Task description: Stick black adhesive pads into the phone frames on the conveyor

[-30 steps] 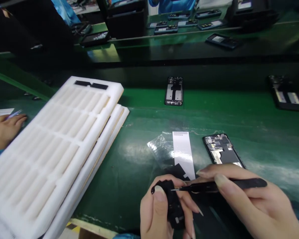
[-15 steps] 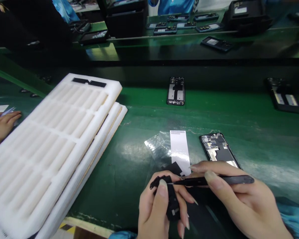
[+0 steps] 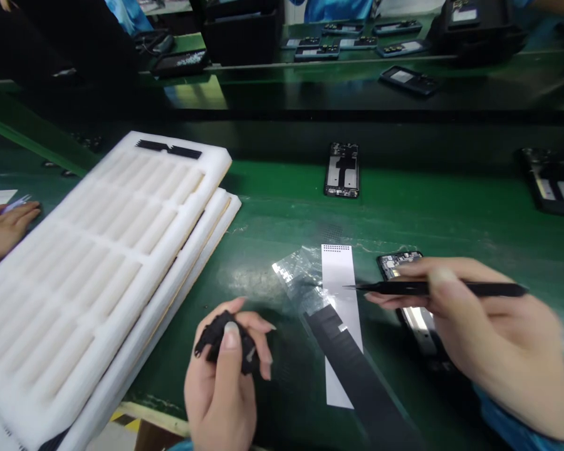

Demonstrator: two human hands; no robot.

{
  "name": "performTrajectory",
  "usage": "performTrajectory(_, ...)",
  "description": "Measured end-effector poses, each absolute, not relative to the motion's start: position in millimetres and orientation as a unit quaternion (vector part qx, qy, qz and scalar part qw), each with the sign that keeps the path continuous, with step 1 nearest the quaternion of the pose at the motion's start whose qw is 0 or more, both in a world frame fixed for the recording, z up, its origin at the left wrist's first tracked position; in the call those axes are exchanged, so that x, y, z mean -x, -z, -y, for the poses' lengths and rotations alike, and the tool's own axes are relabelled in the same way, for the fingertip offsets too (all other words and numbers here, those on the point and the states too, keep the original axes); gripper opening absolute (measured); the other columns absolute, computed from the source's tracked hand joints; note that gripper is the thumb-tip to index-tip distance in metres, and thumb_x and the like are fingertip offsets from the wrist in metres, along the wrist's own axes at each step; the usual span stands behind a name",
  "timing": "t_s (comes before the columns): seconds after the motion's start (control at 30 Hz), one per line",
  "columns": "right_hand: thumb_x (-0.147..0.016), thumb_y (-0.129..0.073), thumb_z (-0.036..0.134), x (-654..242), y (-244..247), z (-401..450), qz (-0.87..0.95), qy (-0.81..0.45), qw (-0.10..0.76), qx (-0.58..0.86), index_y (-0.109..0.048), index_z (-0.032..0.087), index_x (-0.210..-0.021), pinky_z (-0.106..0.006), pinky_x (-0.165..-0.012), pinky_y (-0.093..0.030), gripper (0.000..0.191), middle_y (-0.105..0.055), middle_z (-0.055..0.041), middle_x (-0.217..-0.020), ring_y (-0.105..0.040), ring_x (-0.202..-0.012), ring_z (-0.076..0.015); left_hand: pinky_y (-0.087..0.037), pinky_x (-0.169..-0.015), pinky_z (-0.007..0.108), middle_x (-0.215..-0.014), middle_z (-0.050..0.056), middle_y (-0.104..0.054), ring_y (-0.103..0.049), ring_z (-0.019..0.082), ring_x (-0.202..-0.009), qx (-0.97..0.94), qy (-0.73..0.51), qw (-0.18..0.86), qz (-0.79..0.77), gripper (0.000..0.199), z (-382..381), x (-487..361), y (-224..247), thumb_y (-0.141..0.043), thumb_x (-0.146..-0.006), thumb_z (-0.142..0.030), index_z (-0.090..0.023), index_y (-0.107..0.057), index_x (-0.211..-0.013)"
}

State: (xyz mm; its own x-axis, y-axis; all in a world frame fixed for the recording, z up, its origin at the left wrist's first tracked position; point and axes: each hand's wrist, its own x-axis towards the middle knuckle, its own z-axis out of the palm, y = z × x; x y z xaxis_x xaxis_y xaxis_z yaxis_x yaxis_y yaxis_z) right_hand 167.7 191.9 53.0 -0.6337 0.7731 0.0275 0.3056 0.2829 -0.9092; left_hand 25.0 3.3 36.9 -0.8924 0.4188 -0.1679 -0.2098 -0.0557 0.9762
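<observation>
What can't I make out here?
All in the head view:
Black part: partly covered by the left hand.
Tweezers: tip too small to tell if it carries anything.
Open phone: partly behind the right hand.
Black strip: cut off by the bottom edge.

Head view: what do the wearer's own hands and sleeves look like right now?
The left hand and right hand are bare, with no gloves or rings showing. Some fingernails reach past the fingertips. The right sleeve is blue, slightly shiny and creased; only a blue sliver of the left sleeve shows.
</observation>
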Motion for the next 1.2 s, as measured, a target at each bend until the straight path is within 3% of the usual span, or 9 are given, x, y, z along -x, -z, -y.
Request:
performTrajectory(0.07, -0.101, -0.052, 0.045, -159, -44, -193, 0.77, -0.513, 0.211, 0.316, -0.078, 0.026, -0.076, -0.029, -0.078, -0.065, 0.041, -0.077, -0.0055, -0.101, -0.077, -0.085, -0.0208, -0.051, -0.057, 0.024, -0.087, 0.0, -0.066, -0.059, 0.012, -0.065, -0.179, -0.607, 0.133, -0.762, 0.032, 12, -15, -34, -0.052, -0.099, -0.021, -0.024, -0.052, -0.131)
performTrajectory(0.13, -0.101, -0.052, 0.043, -152, -30, -186, 0.771, -0.561, 0.143, 0.266, -0.077, 0.024, -0.083, -0.025, -0.075, -0.064, 0.036, -0.078, -0.0051, -0.097, -0.076, -0.083, -0.0189, -0.052, -0.068, 0.025, -0.09, 0.0, -0.067, -0.063, 0.013, -0.074, -0.341, -0.44, 0.067, -0.828, 0.041, 26, -8, -29, -0.049, -0.097, -0.011, -0.023, -0.051, -0.136)
performTrajectory(0.27, -0.104, -0.047, 0.035, -147, -6, -171, 0.766, -0.604, 0.066, 0.21, -0.07, 0.022, -0.1, -0.025, -0.078, -0.06, 0.027, -0.076, -0.005, -0.1, -0.073, -0.085, -0.0171, -0.045, -0.072, 0.033, -0.112, 0.01, -0.073, -0.063, 0.019, -0.088, -0.638, -0.154, -0.04, -0.754, 0.049, 39, -2, -21, -0.039, -0.09, 0.004, -0.013, -0.061, -0.131)
performTrajectory(0.4, -0.105, -0.046, 0.032, -150, 2, -170, 0.782, -0.587, 0.064, 0.197, -0.067, 0.023, -0.1, -0.024, -0.079, -0.057, 0.023, -0.074, -0.0029, -0.096, -0.071, -0.083, -0.0154, -0.042, -0.073, 0.038, -0.14, 0.006, -0.064, -0.058, 0.021, -0.088, -0.676, -0.026, -0.048, -0.735, 0.045, 35, -5, -17, -0.044, -0.093, -0.002, -0.017, -0.063, -0.131)
performTrajectory(0.63, -0.104, -0.048, 0.029, -150, 1, -173, 0.785, -0.587, 0.061, 0.188, -0.066, 0.022, -0.098, -0.022, -0.081, -0.055, 0.021, -0.073, -0.0019, -0.098, -0.07, -0.086, -0.0144, -0.04, -0.073, 0.039, -0.152, 0.005, -0.052, -0.055, 0.022, -0.091, -0.687, 0.025, -0.031, -0.726, 0.055, 36, -9, -10, -0.046, -0.089, 0.001, -0.019, -0.057, -0.139)
performTrajectory(1.2, -0.105, -0.046, 0.033, -147, -1, -175, 0.781, -0.591, 0.052, 0.195, -0.067, 0.022, -0.087, -0.024, -0.078, -0.055, 0.029, -0.073, -0.0044, -0.093, -0.07, -0.085, -0.0169, -0.041, -0.071, 0.039, -0.151, 0.006, -0.053, -0.053, 0.022, -0.086, -0.685, 0.022, -0.021, -0.728, 0.063, 34, -11, -11, -0.046, -0.078, 0.006, -0.015, -0.058, -0.137)
